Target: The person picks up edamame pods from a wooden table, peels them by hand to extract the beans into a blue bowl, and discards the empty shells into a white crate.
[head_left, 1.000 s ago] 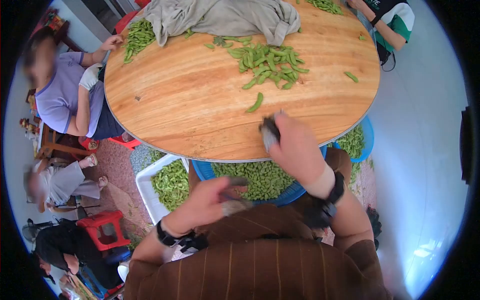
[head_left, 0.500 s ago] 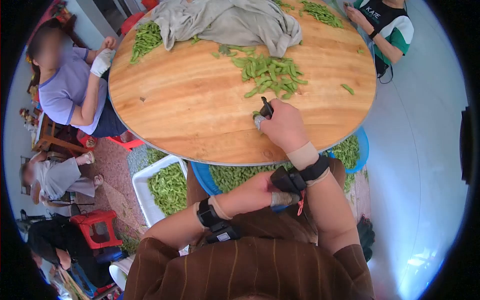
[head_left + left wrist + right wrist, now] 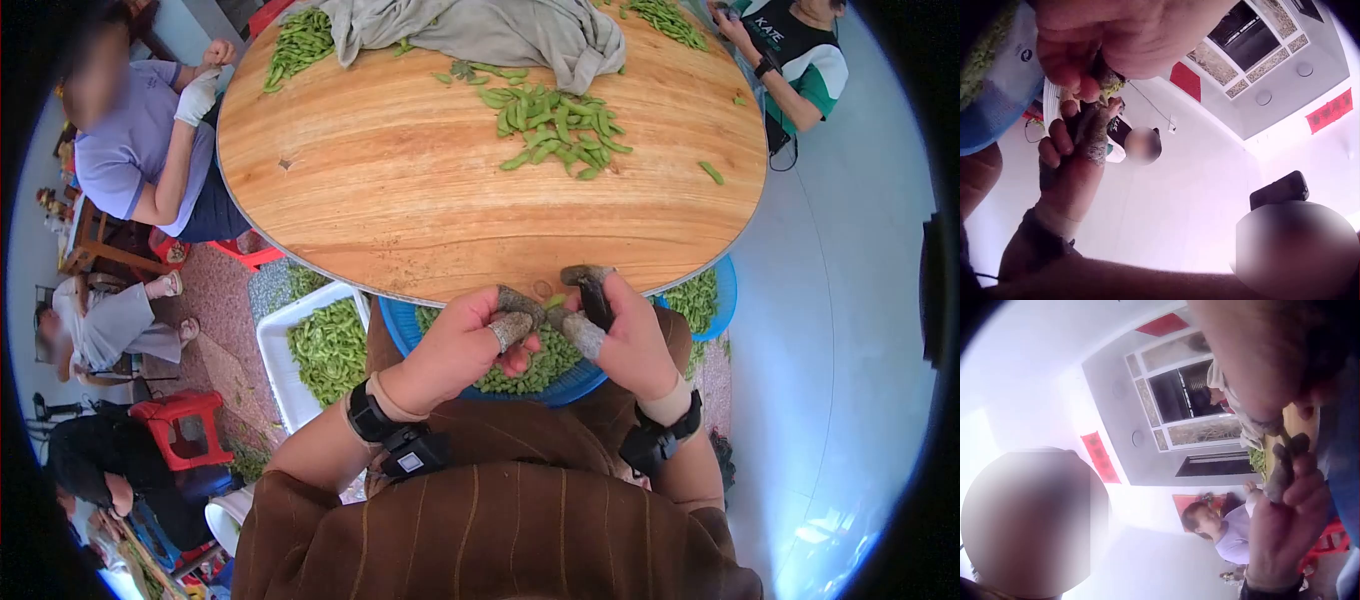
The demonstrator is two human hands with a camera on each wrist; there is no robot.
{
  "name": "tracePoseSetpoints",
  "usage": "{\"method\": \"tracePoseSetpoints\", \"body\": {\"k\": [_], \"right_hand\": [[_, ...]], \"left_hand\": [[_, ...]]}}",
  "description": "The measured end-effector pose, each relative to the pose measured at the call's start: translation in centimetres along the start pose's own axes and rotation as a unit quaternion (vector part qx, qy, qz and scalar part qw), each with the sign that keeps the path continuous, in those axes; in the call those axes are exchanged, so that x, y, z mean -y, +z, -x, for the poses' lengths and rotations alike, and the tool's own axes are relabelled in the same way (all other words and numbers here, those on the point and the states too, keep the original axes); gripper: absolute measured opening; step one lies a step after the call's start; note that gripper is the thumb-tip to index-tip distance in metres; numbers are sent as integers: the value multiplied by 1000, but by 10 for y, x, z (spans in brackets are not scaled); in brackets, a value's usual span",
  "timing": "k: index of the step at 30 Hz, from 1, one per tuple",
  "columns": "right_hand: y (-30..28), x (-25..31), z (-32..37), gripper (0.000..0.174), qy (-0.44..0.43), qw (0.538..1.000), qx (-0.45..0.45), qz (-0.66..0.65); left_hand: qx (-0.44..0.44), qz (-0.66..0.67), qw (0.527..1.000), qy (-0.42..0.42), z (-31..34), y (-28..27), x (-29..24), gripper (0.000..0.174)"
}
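Note:
Both hands meet over the near edge of the round table. My left hand [image 3: 465, 345] pinches one end of a green soybean pod [image 3: 553, 300] between thumb and forefinger, which wear grey-brown finger covers. At the pod's other end, my right hand [image 3: 630, 335] grips it with covered thumb and finger; a dark, narrow piece [image 3: 596, 303] lies along those fingers. In the left wrist view the pod [image 3: 1110, 91] shows between the fingertips, mostly hidden. Below the hands stands a blue basin [image 3: 398, 325] of shelled green beans [image 3: 535, 370].
Soybean pods [image 3: 565, 130] lie heaped on the wooden table [image 3: 400, 190], near a grey cloth [image 3: 480, 45]. A white tray [image 3: 275, 350] of pods stands left of the basin, another blue basin [image 3: 727, 298] right. People sit at the left [image 3: 130, 150] and far right [image 3: 800, 70].
My right hand reached onto the table, where a lone pod lay, and has drawn back to the edge with a pod. My left hand has come up to meet it.

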State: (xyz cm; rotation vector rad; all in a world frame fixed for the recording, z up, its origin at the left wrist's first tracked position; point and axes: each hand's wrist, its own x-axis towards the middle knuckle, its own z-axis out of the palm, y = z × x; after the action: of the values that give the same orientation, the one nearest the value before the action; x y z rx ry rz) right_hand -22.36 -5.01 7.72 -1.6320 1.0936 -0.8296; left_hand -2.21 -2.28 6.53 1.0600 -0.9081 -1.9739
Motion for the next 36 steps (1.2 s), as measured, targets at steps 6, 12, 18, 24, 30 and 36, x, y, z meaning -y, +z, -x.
{"method": "tracePoseSetpoints", "body": {"k": [6, 12, 18, 24, 30, 36], "right_hand": [[-4, 6, 26, 28, 59, 996, 70, 13], [-2, -1, 30, 20, 103, 987, 74, -102], [-4, -3, 25, 17, 163, 957, 87, -225], [0, -16, 27, 19, 74, 988, 70, -117], [-6, -1, 30, 18, 71, 989, 116, -51], [-4, -2, 31, 19, 85, 987, 107, -81]], "left_hand": [[-9, 0, 999, 37, -5, 7, 10, 9], [-13, -50, 995, 89, 0, 12, 11, 15], [24, -70, 997, 26, 4, 13, 6, 12], [104, 141, 981, -79, 5, 0, 10, 17], [-31, -112, 990, 84, 2, 11, 12, 10], [-48, -264, 952, 146, -1, 12, 21, 12]]}}
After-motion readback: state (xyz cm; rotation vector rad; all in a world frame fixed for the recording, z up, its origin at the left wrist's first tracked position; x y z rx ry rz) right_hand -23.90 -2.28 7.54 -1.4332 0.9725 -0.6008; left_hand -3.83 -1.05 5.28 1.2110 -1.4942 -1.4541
